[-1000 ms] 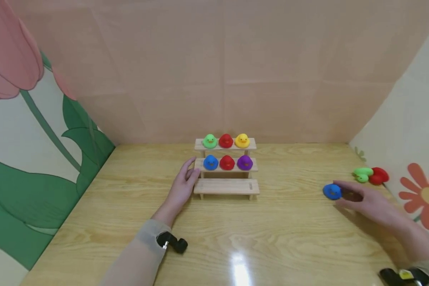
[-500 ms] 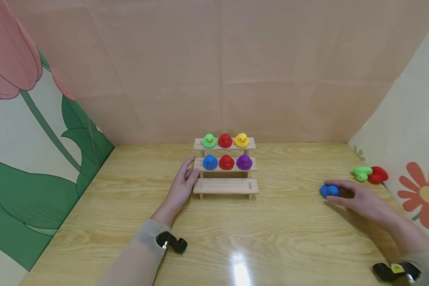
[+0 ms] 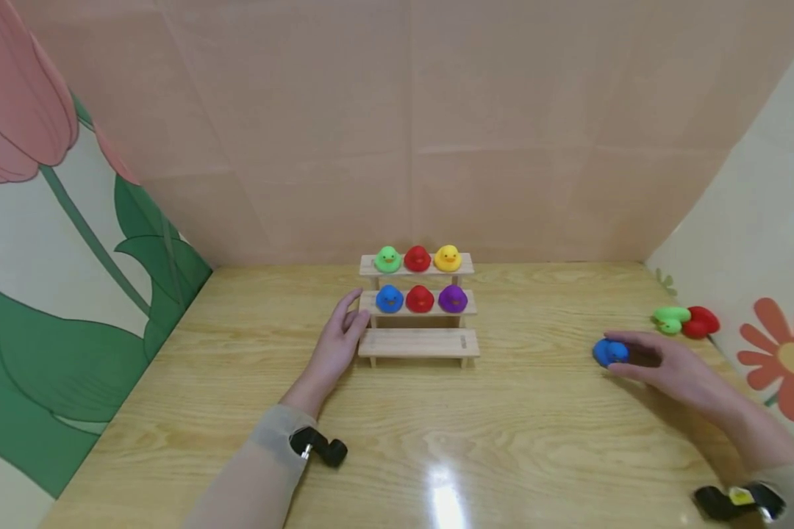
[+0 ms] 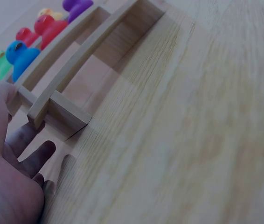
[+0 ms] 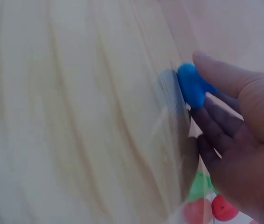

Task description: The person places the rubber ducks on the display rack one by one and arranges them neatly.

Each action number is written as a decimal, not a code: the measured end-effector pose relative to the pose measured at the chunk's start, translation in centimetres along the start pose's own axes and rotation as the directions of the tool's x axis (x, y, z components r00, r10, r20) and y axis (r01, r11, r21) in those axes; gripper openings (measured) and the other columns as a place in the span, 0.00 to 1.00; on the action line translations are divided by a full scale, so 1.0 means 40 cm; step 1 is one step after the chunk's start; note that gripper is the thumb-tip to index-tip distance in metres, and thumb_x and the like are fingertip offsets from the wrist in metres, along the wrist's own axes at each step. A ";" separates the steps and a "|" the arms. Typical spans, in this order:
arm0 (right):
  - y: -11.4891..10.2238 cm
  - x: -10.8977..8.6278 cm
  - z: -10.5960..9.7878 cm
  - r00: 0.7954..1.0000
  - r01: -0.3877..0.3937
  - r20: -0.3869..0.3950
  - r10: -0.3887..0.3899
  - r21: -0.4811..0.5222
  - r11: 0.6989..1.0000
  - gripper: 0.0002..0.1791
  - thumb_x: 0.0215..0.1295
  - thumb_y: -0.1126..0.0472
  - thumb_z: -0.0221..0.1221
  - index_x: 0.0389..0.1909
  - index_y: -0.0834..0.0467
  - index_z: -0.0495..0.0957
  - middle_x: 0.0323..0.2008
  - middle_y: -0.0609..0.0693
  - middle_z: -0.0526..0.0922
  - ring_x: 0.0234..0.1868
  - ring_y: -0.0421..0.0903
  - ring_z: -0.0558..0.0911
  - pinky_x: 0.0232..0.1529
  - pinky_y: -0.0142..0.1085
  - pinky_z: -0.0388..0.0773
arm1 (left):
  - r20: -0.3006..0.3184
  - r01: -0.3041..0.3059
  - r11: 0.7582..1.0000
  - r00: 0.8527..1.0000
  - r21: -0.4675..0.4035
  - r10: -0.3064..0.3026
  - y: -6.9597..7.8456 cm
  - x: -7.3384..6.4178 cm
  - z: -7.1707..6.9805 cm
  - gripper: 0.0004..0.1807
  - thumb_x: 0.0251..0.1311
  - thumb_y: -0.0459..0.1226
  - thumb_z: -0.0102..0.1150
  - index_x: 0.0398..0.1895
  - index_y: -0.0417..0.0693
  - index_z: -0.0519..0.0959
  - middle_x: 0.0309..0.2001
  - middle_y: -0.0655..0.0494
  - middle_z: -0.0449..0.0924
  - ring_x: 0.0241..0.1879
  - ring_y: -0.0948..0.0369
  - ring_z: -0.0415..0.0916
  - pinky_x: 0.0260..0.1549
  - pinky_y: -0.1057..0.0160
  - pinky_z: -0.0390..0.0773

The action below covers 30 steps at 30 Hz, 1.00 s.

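Observation:
In the head view my right hand (image 3: 684,371) pinches a small blue rubber duck (image 3: 611,353) between thumb and fingers, low over the table at the right. The right wrist view has the same duck (image 5: 192,88) at the fingertips. My left hand (image 3: 334,342) holds the left end of a three-tier wooden stand (image 3: 418,344) at its middle tier; the left wrist view has the thumb at the shelf end and other fingers beside the stand. Green, red and yellow ducks (image 3: 448,258) sit on the top tier. The middle tier bears a blue, a red and a purple duck (image 3: 453,299). Nothing stands on the lowest tier.
Near the right wall lie a green duck (image 3: 670,320) tipped over and a red duck (image 3: 700,322), touching. Pale wood-grain table (image 3: 503,426) surrounds the stand. A pinkish backdrop (image 3: 410,132) closes off the back, with flower-printed panels on both sides.
The blue duck has turned in my right hand, from facing forward to facing more to the right, and shifted slightly left. My left hand has stayed at the stand.

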State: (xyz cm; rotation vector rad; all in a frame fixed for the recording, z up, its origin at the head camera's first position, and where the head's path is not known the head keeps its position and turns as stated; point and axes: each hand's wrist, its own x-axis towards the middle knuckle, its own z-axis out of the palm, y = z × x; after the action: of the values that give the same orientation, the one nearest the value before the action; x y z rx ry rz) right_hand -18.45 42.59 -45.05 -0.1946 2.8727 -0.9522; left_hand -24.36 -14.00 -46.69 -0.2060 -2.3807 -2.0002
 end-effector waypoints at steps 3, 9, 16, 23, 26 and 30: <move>0.005 -0.006 -0.006 0.999 0.034 -0.003 -0.034 -0.026 0.999 0.38 0.80 0.41 0.66 0.80 0.58 0.72 0.76 0.71 0.72 0.75 0.74 0.67 0.71 0.52 0.72 | 0.002 -0.001 1.000 1.000 -0.001 0.001 -0.001 0.001 -0.001 0.33 0.85 0.55 0.56 0.87 0.64 0.64 0.72 0.42 0.79 0.73 0.47 0.75 0.75 0.41 0.69; -0.012 -0.008 -0.005 1.000 0.023 0.007 -0.023 -0.020 1.000 0.38 0.81 0.41 0.64 0.81 0.60 0.71 0.75 0.71 0.73 0.74 0.73 0.68 0.68 0.60 0.72 | 0.002 -0.006 1.000 1.000 0.010 0.006 -0.001 0.003 -0.001 0.33 0.85 0.55 0.55 0.88 0.64 0.63 0.72 0.42 0.79 0.73 0.47 0.75 0.75 0.41 0.70; -0.038 -0.001 0.011 1.000 -0.003 -0.011 0.003 -0.015 1.000 0.39 0.81 0.39 0.64 0.79 0.61 0.71 0.70 0.67 0.79 0.69 0.65 0.75 0.49 0.23 0.71 | 0.005 -0.001 1.000 1.000 0.013 0.001 -0.003 0.003 -0.002 0.33 0.86 0.54 0.55 0.88 0.64 0.62 0.72 0.43 0.79 0.74 0.47 0.74 0.75 0.41 0.70; -0.040 0.005 0.022 0.999 0.031 -0.040 -0.031 -0.010 0.999 0.35 0.80 0.45 0.68 0.75 0.64 0.75 0.66 0.66 0.82 0.63 0.58 0.80 0.47 0.21 0.73 | 0.012 -0.003 1.000 1.000 0.006 0.003 -0.007 0.003 -0.003 0.33 0.86 0.56 0.54 0.87 0.67 0.63 0.72 0.43 0.79 0.74 0.47 0.74 0.76 0.41 0.68; -0.038 0.006 0.023 0.999 0.029 -0.044 -0.030 -0.013 0.999 0.35 0.79 0.45 0.69 0.74 0.64 0.75 0.66 0.66 0.82 0.64 0.61 0.79 0.48 0.20 0.72 | 0.014 -0.006 1.000 1.000 0.006 0.006 -0.008 0.003 -0.003 0.33 0.85 0.56 0.54 0.87 0.66 0.62 0.72 0.43 0.79 0.74 0.47 0.74 0.76 0.40 0.68; -0.038 0.004 0.022 0.999 0.023 -0.036 -0.023 0.001 1.000 0.37 0.79 0.44 0.68 0.75 0.65 0.74 0.68 0.68 0.81 0.66 0.65 0.78 0.48 0.20 0.71 | 0.016 -0.009 1.000 1.000 0.002 0.009 -0.007 0.004 -0.004 0.34 0.85 0.56 0.55 0.88 0.65 0.62 0.72 0.43 0.79 0.74 0.47 0.74 0.76 0.40 0.68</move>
State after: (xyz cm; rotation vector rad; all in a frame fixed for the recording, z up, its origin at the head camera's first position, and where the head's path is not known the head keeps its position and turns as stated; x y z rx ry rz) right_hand -18.34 40.85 -44.86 -0.2133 2.9085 -0.9713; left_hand -24.54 -14.19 -46.94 -0.2337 -2.3863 -2.0003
